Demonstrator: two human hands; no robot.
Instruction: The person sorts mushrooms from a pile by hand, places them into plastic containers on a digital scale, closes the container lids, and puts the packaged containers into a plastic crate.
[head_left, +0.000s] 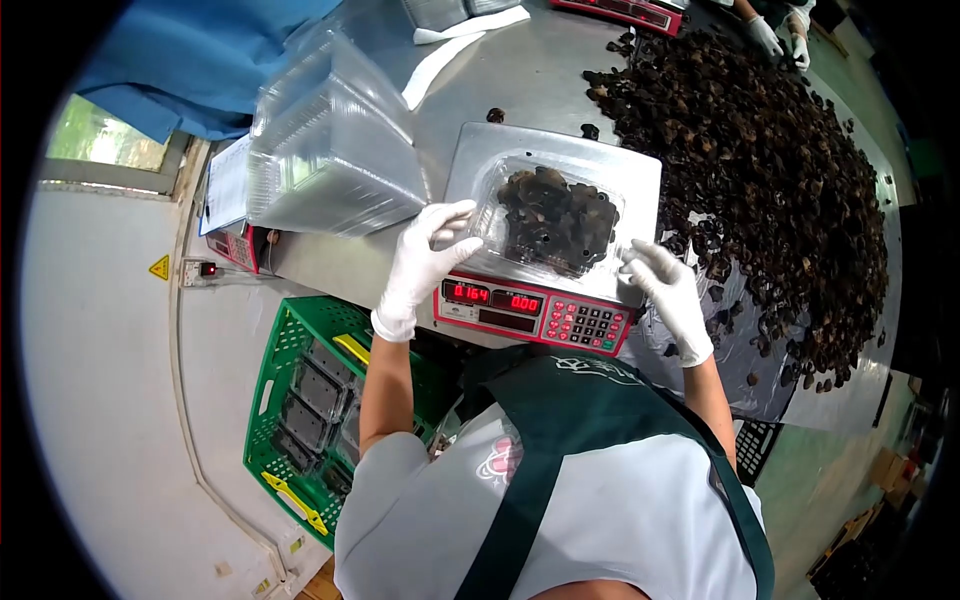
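A clear plastic container [492,252] with dark, crinkled pieces that look like dried black fungus [560,220] lies on the metal pan of a red digital scale [540,312]. The scale's display reads 0.164 on the left and 0.00 beside it. My left hand [428,258], in a white glove, is at the container's left edge, thumb and fingers bent against it. On the opposite side, my gloved right hand [672,297] has its fingertips at the container's right edge. Both hands seem to hold the container between them; exact fingertip contact is hard to see.
Nested clear containers [330,150] stand at the left. A large heap of dark pieces [770,190] covers the table's right side. Below left, a green crate [262,400] holds filled containers. Another person's gloved hands [768,38] are by the heap, near a second red scale [630,12].
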